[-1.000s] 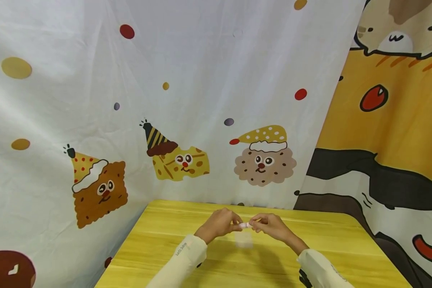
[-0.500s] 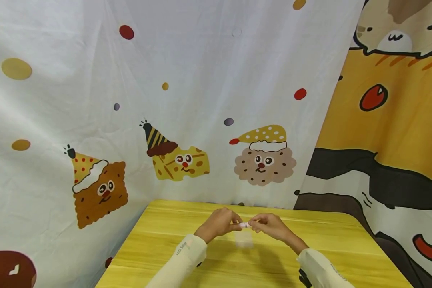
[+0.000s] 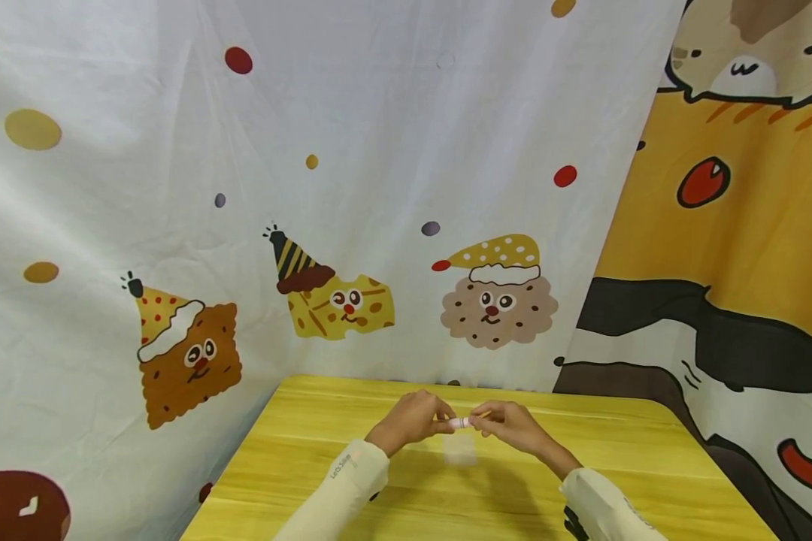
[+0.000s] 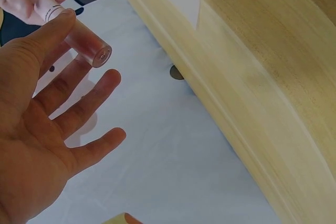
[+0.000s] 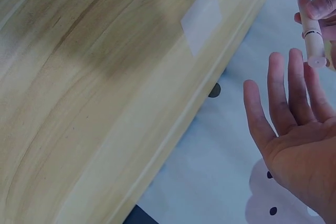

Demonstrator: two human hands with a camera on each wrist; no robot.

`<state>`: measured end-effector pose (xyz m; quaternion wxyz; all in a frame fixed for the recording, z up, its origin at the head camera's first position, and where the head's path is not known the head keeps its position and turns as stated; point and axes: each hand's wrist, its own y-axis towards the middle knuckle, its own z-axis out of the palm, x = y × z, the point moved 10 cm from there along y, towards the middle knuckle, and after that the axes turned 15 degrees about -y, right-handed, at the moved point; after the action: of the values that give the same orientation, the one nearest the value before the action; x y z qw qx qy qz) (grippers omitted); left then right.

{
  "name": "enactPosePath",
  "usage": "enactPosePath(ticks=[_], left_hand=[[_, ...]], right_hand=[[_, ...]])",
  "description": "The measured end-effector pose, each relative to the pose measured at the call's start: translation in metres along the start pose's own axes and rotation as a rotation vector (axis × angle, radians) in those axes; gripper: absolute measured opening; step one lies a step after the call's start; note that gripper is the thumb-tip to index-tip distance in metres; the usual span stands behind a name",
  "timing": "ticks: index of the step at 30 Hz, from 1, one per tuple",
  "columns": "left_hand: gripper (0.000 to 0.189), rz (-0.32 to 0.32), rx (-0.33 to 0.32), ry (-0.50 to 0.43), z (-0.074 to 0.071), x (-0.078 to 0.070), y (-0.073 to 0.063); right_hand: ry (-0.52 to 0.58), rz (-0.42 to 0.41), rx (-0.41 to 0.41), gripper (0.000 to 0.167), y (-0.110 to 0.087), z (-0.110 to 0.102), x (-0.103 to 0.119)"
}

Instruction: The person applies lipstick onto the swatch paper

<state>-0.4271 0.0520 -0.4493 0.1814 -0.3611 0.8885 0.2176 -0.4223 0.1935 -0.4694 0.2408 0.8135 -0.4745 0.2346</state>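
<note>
The head view shows a small pale pink tube [image 3: 461,423] held level between a person's two hands, above a yellow wooden table [image 3: 298,466]. The left hand [image 3: 414,418] pinches the tube's body between thumb and fingers, its ring and little fingers spread clear, as the left wrist camera shows. The right hand [image 3: 513,425] grips the opposite end by the fingertips, its other fingers fanned out. A white square [image 3: 460,451] lies on the tabletop, apart from the tube.
</note>
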Motion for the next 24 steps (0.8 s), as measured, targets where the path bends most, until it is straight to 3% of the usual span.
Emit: enactPosePath(ticks=[5, 14, 21, 24], left_hand=[[0.019, 0.011, 0.001, 0.010, -0.0005, -0.0020, 0.0010], [0.018, 0.005, 0.002, 0.006, 0.0024, 0.0048, 0.0012], [0.019, 0.004, 0.003, 0.010, 0.0023, 0.0063, -0.0001], [0.019, -0.007, 0.006, 0.003, 0.0019, 0.0073, 0.0009]], right_hand=[[0.013, 0.022, 0.009, 0.032, -0.0004, 0.0023, -0.0042], [-0.028, -0.025, -0.024, 0.027, 0.0029, -0.0010, 0.0022], [0.059, 0.027, 0.024, 0.033, 0.0050, 0.0067, -0.0011], [0.036, 0.008, 0.018, 0.030, 0.0065, 0.0061, 0.0004]])
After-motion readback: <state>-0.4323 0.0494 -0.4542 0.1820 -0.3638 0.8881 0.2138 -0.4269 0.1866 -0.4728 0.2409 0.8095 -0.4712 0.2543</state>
